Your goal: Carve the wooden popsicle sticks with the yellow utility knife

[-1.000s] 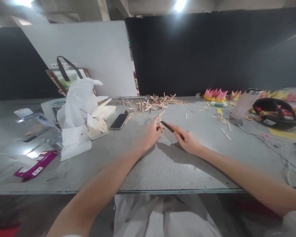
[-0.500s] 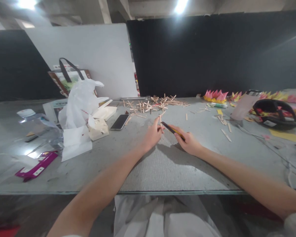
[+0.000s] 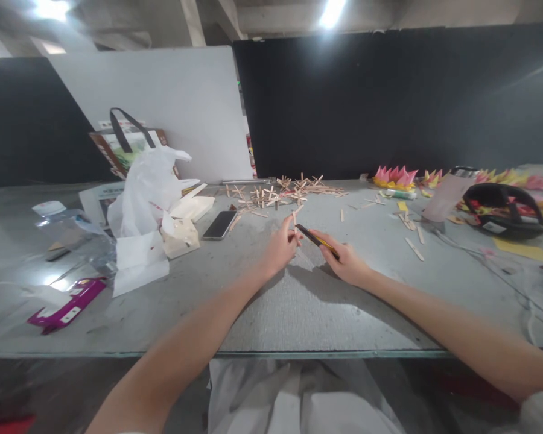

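The left hand (image 3: 281, 248) is pinching a small wooden piece (image 3: 294, 220) between its fingertips, which are pressing together on it rather than standing apart. The piece is sticking up above the fingers near the middle of the grey table (image 3: 289, 319), and a short slanting stick end is showing at its top. The remaining fingers are curling in below, and their exact contact is too small to make out.

The right hand (image 3: 347, 263) is gripping a black-and-yellow cutter (image 3: 318, 239), its fingers wrapping around the handle and leaving only the front part exposed. The cutter is tilting up and pointing toward the left hand, its dark front end lying just beside the wooden piece; whether the two are touching, I cannot tell. Both forearms are reaching in over the table edge, and shadows are falling beneath the hands.

Beyond the hands, a pile of wooden sticks (image 3: 271, 196) is spreading along the back of the table, many of them crossing one another. A phone (image 3: 219, 225) is lying to the left of the left hand, and a few loose sticks (image 3: 415, 249) are lying well apart, off to the right of the right hand
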{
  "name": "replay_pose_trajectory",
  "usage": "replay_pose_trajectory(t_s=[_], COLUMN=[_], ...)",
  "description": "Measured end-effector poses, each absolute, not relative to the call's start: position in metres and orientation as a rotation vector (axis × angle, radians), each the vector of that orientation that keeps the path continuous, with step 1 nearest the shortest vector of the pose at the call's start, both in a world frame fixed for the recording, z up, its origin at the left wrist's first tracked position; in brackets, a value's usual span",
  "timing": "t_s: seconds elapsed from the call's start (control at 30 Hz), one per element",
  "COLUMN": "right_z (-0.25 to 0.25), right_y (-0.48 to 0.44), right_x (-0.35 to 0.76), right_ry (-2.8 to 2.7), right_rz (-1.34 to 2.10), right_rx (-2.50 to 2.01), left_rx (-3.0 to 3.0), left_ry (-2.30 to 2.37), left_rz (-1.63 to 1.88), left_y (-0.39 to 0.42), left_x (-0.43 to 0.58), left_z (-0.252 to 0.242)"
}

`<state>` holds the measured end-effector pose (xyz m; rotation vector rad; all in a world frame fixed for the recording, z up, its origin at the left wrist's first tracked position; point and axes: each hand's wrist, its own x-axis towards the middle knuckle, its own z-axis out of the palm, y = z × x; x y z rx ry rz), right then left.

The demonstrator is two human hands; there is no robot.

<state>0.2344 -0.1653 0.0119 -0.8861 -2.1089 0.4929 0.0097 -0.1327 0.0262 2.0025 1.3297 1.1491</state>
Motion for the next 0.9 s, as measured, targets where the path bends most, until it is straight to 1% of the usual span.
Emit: replay_pose_trajectory(t_s=[0.33, 0.67, 0.9], right_z=[0.0128, 0.0112, 0.0089], right_y=[-0.1653, -0.1647, -0.1628], right_x=[0.2347, 0.2359, 0.2359], right_ry=[-2.117, -2.121, -2.129], right_rz=[0.512, 0.507, 0.485], right_rx=[-0.873, -0.894, -0.882], left_rx=[1.897, 1.956, 1.952], left_ry=[1.247, 1.277, 1.25], left_rz=[1.178, 1.153, 1.158], left_y=[-0.1327, -0.1359, -0.133], left_x=[0.0116, 0.0102, 0.01], left_z=[0.0262, 0.0325, 0.0281])
